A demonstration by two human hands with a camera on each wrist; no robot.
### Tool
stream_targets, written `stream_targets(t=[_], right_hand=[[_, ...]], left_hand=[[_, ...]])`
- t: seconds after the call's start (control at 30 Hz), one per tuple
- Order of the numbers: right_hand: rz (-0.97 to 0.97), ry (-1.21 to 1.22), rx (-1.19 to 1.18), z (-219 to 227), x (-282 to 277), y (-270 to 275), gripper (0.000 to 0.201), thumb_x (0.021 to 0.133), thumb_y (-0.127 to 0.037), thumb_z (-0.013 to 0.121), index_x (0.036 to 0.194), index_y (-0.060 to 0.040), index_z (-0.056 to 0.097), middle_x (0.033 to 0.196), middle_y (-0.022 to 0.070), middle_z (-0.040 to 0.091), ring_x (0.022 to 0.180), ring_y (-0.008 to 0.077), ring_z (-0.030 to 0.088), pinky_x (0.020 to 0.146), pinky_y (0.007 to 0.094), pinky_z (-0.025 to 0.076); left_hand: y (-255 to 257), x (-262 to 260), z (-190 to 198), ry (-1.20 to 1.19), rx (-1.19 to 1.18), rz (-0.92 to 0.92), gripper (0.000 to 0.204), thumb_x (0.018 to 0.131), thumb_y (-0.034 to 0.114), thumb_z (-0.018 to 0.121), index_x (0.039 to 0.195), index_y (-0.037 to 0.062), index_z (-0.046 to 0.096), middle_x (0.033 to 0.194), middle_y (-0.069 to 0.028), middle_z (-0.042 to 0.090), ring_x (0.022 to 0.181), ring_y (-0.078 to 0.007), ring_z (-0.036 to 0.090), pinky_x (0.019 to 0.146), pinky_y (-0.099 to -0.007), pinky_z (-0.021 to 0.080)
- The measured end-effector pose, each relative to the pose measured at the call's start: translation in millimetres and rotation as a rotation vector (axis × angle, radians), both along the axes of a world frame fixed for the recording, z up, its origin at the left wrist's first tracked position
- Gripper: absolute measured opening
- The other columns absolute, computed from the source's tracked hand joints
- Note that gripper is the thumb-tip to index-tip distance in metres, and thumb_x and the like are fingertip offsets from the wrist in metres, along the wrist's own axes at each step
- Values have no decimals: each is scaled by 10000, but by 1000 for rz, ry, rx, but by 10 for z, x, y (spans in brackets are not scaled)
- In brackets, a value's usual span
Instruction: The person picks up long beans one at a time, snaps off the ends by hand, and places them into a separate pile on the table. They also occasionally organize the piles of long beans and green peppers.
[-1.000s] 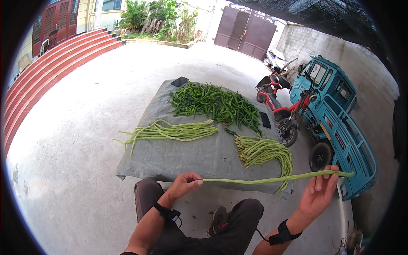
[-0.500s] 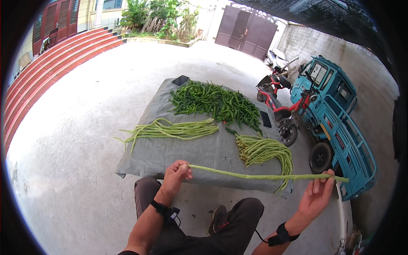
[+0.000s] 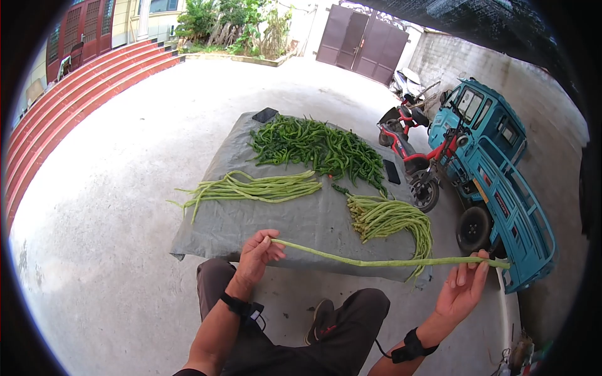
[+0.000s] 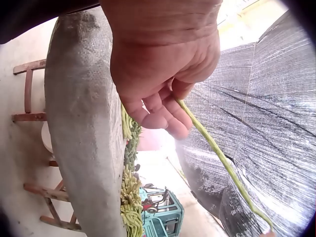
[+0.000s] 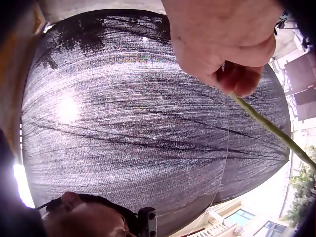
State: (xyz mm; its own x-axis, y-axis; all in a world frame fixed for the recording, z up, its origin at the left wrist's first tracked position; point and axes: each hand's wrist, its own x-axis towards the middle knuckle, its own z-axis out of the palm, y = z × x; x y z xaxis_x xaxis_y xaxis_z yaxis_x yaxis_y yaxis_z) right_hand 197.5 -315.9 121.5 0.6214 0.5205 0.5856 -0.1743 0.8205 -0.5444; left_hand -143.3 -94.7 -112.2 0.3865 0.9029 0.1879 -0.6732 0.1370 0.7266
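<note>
One long green bean [image 3: 376, 262] stretches between both hands, slightly bowed, over the near edge of the cloth-covered table. Its thin end is pinched by my left hand [image 3: 256, 254]; the left wrist view shows the bean [image 4: 217, 150] coming out from the thumb and fingertips. My right hand [image 3: 461, 291] pinches the other end with raised fingers, and a short tip sticks out beyond them. On the table, a loose bundle of long beans [image 3: 257, 189] lies at the left. A thicker bundle of long beans [image 3: 392, 219] lies at the right, its ends drooping over the near edge.
A heap of green chili peppers [image 3: 316, 147] covers the far part of the grey cloth [image 3: 282, 222]. One phone [image 3: 391, 172] lies right of it, a dark flat object [image 3: 265, 115] at the far left corner. A red scooter [image 3: 407, 150] and blue cargo tricycle [image 3: 495, 163] stand at the right.
My left hand has moved up and a little left, over the table's near edge, still pinching the bean. The right hand has shifted slightly left and down with its end.
</note>
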Motion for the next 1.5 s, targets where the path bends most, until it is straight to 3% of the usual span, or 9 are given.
stream_targets(t=[0.4,0.6,0.8,1.0,1.1,1.3,1.5], right_hand=[[23,-1,-6,-40,24,-33,278,1124,-191,519,1321,4,540,953,58,591,622,78,487,494,231,446],[-11,31,-25,-44,-22,-33,264,1104,-174,561,1289,14,568,923,49,582,607,77,476,493,218,421],[-92,22,-60,-106,-72,37,225,1066,-157,632,1222,1,594,868,27,549,602,67,467,496,215,414],[-79,-77,-29,-90,-86,117,131,1060,-157,641,1073,-45,574,892,11,511,597,57,433,495,208,404],[-80,-111,-37,-75,-83,126,146,1060,-163,643,1013,-62,549,899,7,495,593,54,416,493,206,397],[-75,-114,-61,-26,-135,135,187,1052,-187,663,989,-66,535,878,4,472,589,49,410,480,205,380],[-6,-142,-132,-37,-198,171,165,1045,-171,667,1008,-69,544,875,1,477,574,47,412,469,212,378]], left_hand=[[-16,15,12,36,17,29,278,1133,251,470,1283,53,593,1046,-93,755,863,-178,733,762,-275,537],[7,-19,14,-15,-40,122,255,1131,250,477,1204,57,626,890,-63,722,765,-164,703,737,-282,551],[29,-54,13,-12,-83,221,209,1105,219,509,1150,59,635,721,-43,657,608,-151,633,603,-273,532],[41,-57,-51,90,-184,252,169,1012,131,534,1095,57,662,619,-27,603,473,-131,540,466,-262,458],[48,-72,-67,267,-194,173,155,991,105,551,1048,47,682,617,-16,600,465,-114,533,442,-259,439],[-56,44,-88,578,56,29,120,1005,156,641,1007,48,694,655,38,582,510,-59,523,461,-240,409],[-105,100,-68,689,95,41,148,1017,204,679,983,60,670,731,63,579,560,-41,509,502,-234,410]])
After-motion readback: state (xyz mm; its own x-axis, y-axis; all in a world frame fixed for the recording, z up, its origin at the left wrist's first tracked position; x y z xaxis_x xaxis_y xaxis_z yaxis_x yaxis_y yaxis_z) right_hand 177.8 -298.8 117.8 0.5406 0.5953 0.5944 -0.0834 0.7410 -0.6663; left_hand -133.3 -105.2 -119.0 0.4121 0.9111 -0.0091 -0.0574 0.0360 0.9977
